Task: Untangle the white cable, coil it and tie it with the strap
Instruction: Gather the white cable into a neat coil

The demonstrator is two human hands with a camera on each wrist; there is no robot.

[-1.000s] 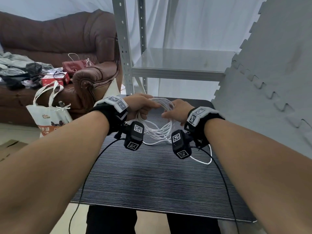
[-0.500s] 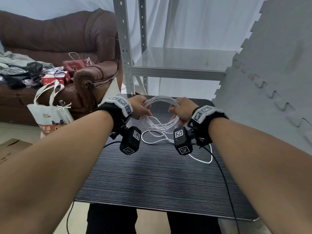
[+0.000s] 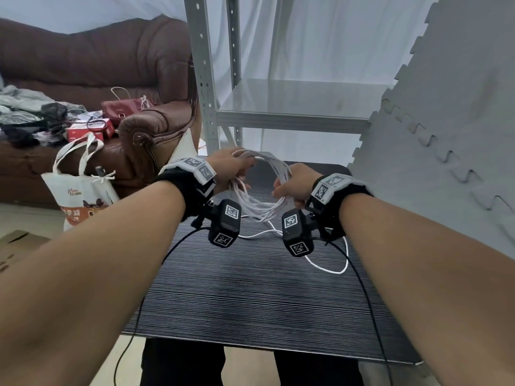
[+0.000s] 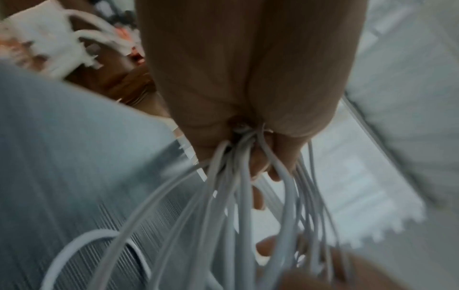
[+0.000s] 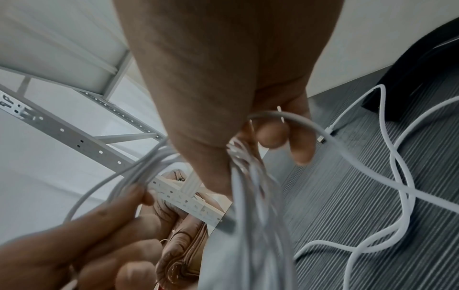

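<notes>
The cable [image 3: 262,185] hung coiled between my hands, its loose tail trailing right. My left hand [image 3: 231,171] and right hand [image 3: 292,185] each gripped a side.

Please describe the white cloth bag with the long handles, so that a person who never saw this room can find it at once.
Look left of the dark striped table to the brown sofa. The white tote bag stands on the floor against the sofa's rolled arm. It alone there has looped handles and an orange printed band; the red handbag lies up on the seat.

Soft daylight; wrist views blurred, edges warped
</notes>
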